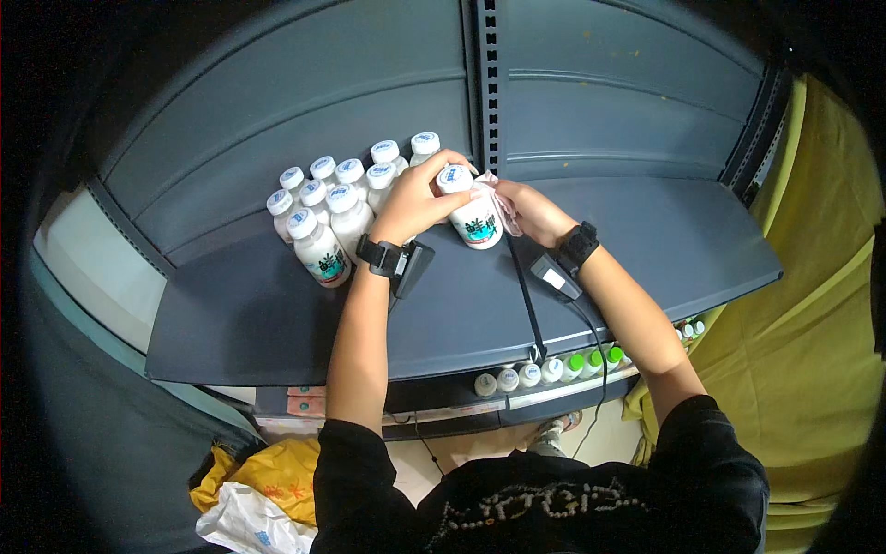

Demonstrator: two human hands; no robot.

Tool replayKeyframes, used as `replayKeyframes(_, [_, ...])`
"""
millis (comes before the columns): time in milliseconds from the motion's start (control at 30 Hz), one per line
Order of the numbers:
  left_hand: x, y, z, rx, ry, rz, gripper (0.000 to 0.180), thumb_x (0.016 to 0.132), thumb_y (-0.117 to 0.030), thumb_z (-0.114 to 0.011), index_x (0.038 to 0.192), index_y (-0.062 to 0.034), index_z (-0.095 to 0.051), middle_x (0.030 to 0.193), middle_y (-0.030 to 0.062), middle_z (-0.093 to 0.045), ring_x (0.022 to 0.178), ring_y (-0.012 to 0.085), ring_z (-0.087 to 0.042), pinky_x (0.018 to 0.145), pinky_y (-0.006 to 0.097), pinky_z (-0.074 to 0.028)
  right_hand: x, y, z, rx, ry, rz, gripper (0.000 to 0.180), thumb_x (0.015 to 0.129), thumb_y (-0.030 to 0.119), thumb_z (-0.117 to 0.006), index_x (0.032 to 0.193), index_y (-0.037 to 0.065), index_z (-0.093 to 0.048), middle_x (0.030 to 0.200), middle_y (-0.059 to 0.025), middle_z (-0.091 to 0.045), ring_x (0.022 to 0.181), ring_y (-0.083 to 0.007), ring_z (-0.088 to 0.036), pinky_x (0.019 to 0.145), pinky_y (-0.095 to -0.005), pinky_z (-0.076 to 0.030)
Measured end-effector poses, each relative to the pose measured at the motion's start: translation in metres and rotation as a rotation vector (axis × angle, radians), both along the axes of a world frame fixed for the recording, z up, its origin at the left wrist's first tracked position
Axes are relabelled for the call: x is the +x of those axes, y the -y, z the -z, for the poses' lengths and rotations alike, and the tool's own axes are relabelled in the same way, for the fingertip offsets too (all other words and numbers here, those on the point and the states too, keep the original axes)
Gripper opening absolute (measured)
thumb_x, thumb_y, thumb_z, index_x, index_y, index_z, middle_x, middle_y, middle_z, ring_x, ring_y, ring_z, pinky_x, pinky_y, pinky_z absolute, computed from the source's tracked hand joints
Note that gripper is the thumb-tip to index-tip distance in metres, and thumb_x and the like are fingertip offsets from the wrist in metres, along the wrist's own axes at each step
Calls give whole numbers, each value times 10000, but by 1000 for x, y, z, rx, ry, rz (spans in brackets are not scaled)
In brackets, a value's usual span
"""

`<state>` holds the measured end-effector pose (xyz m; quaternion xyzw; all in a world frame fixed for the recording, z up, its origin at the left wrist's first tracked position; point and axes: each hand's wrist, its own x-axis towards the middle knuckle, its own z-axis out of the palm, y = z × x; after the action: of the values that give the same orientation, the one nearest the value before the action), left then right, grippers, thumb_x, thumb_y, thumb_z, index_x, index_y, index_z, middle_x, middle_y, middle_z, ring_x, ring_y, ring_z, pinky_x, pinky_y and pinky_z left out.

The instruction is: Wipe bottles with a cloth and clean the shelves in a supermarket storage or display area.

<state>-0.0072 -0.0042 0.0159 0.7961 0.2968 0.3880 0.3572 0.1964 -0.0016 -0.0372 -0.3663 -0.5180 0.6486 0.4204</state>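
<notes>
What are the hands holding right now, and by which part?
The left hand holds a white bottle around its upper part, near the cap. The right hand holds a pale pink cloth by a bunched part, beside the bottle.

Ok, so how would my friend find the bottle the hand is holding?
Find the wide grey shelf, then the slotted post behind it. Just in front, slightly left, is a white bottle with black and teal printing. Unlike the grouped bottles further left, it's gripped by the left hand, with a pale cloth in the right hand at its side.
</notes>
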Motion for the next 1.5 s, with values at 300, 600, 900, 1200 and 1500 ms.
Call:
replayKeyframes(300, [-3, -8, -3, 186, 225, -42, 329, 836, 2, -647, 1109, -37, -467, 1036, 70, -586, 980, 123, -578, 807, 256, -495, -1, 13, -22, -59, -266, 16, 326, 985, 276, -419, 1216, 63, -502, 1091, -61, -624, 969, -140, -620, 852, -284, -506])
replayKeyframes(600, [8, 2, -14, 345, 45, -182, 357, 765, -69, -743, 1055, -44, -535, 955, 42, -616, 911, 115, -608, 727, 246, -510, 10, -9, -17, -50, -249, 177, 293, 928, 176, -548, 1143, -24, -545, 1006, -95, -640, 856, -169, -650, 723, -301, -539])
replayKeyframes(900, [19, 6, -21, 339, 274, -58, 343, 775, -32, -731, 1044, -18, -519, 1011, 100, -628, 936, 148, -608, 782, 269, -509, 53, 15, -31, 112, -116, 391, 212, 907, 179, -588, 998, -12, -602, 853, -70, -644, 724, -129, -616, 631, -271, -504])
replayKeyframes(1200, [56, 30, -37, 371, 190, 11, 336, 771, -19, -717, 1057, -17, -543, 896, 40, -605, 816, 92, -585, 683, 227, -480, 109, 125, -53, 157, -1, 576, 253, 921, 234, -550, 1059, 27, -596, 845, -24, -632, 669, -81, -571, 593, -223, -445])
replayKeyframes(1500, [89, 90, -51, 316, 192, 154, 356, 740, 6, -719, 1055, -2, -554, 925, 48, -591, 860, 106, -576, 741, 239, -468, 148, 166, 7, 373, 71, 726, 301, 925, 276, -559, 1056, 7, -593, 866, 1, -607, 767, -69, -545, 655, -215, -447])
